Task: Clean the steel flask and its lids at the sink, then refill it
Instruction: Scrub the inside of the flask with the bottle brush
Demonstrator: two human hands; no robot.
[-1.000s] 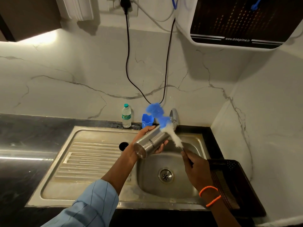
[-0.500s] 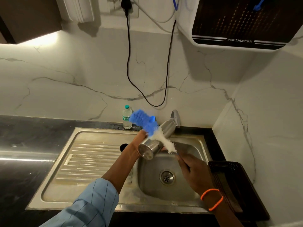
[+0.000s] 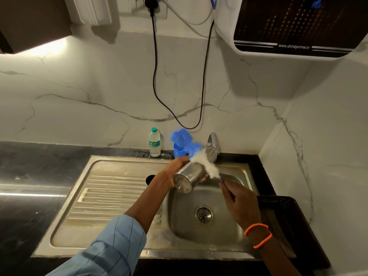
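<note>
Counter (image 3: 35, 176): one dark counter carries my one steel sink (image 3: 119, 196), with a single drain (image 3: 203, 215) in the basin
Purifier (image 3: 294, 26): one on the wall above, which I judge is where I refill later
Crate (image 3: 286, 214): one dark crate just right of the sink
Flask (image 3: 190, 174): one steel flask, tilted over the basin with its base toward me; I'm at the scrubbing step, working its outside
Brush (image 3: 203, 162): one, white and blue bristles lying against the flask's side
Hands: two; my left hand (image 3: 175, 168) grips the flask body, my right hand (image 3: 237, 196) is clenched on the brush handle
Bottle (image 3: 154, 144): one plastic bottle at the back edge
Holder (image 3: 179, 151): one blue holder beside it
Lids: I can't pick any out
Next: turn the flask, finish scrubbing, then rinse under the one tap (image 3: 213, 142), keeping a firm hold since it looks slippery
</note>
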